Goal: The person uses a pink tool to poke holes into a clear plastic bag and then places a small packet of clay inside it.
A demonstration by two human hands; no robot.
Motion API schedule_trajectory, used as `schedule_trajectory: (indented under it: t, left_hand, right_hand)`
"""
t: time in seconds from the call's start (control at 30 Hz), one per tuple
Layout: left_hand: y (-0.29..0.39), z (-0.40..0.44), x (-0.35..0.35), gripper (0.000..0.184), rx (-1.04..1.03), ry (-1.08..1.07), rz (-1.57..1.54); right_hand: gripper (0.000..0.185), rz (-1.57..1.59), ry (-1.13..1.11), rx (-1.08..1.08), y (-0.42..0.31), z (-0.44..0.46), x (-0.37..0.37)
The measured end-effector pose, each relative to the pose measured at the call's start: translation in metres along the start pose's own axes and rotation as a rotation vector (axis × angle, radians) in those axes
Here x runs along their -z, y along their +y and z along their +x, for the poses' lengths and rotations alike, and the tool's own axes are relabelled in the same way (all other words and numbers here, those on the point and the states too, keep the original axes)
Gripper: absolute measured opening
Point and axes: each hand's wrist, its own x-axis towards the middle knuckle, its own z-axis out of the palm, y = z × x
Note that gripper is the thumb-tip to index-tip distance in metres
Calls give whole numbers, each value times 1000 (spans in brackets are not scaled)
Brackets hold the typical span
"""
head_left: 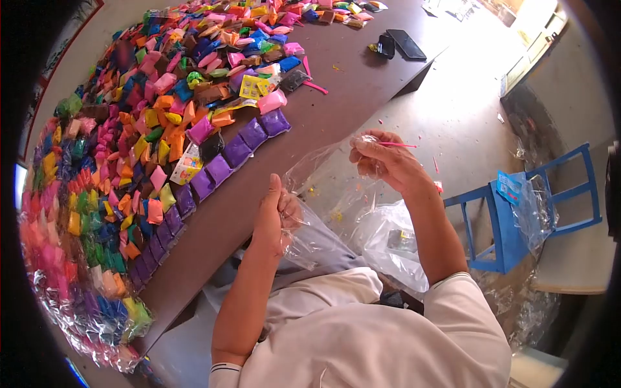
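As the head view looks down past the table (349,84), left hand: fingers curled and clamped on clear plastic film (307,242), close to the table's edge.
Right hand (381,158): fingertips pinched together on the same film, out beyond the table's edge; a thin pink stick (398,144) shows at them.
Film: drawn between both hands, beside the table.
Purple packets (218,169): in a row on the table, edging the heap.
Coloured packets (171,139): heaped across the table's left part.
Phone (406,44): on the table's far end, beside a small black object (386,46).
Blue chair (501,226): right of the table, well apart.
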Motion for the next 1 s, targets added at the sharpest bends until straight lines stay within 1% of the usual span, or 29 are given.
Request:
schedule_trajectory:
  t: [0.13,0.23,0.33,0.43,0.53,0.57,0.63,0.67,0.7,0.77,0.8,0.83,0.87,0.9,0.93,0.97,1.0]
  left_hand:
    - [0,3,5,56,19,85,-69]
    - [3,1,5,56,-17,72,-70]
    - [11,-6,-1,56,-28,98,-46]
    - [9,-7,7,54,-71,34,-4]
    - [2,-4,-2,52,-56,89,61]
    - [-3,-2,-10,50,-90,145,102]
    - [-11,2,-19,47,-170,280,164]
    - [-11,1,-14,47,-171,269,156]
    - [-11,1,-9,46,-165,251,157]
    - [-3,3,-7,48,-147,176,202]
    - [-1,1,-5,50,-137,142,231]
    - [-3,-4,-1,53,-114,122,259]
    - [-10,-10,1,51,-118,145,243]
    - [-11,-6,-3,49,-146,148,234]
    - [-9,1,-9,47,-179,142,220]
    - [-10,1,-13,48,-193,149,251]
    - [-9,-1,-18,49,-208,158,277]
  right_hand:
    - [22,5,-20,-7,4,3,-1]
    - [22,-25,23,-6,-2,1,-8]
    - [22,-408,23,67,-3,0,0]
    - [23,-370,-239,43,-10,-20,-9]
    - [25,-704,236,305,4,-7,-6]
    - [24,-585,299,321,8,-5,-11]
    - [21,-798,-17,314,-1,-18,-28]
    - [20,-887,-178,293,1,-25,-34]
    - [15,-1025,-117,360,15,-13,-17]
    - [18,-800,119,281,7,-4,7]
    - [20,-1055,205,206,-21,-9,1]
    - [18,-948,74,256,-18,-9,8]
    - [19,-940,13,219,-13,-16,10]
    - [20,-941,-40,212,-22,-18,7]
    - [21,-949,-91,212,-32,-16,7]
    - [26,-1015,-94,317,-33,-10,17]
    - [25,-1028,-100,298,-37,-12,19]
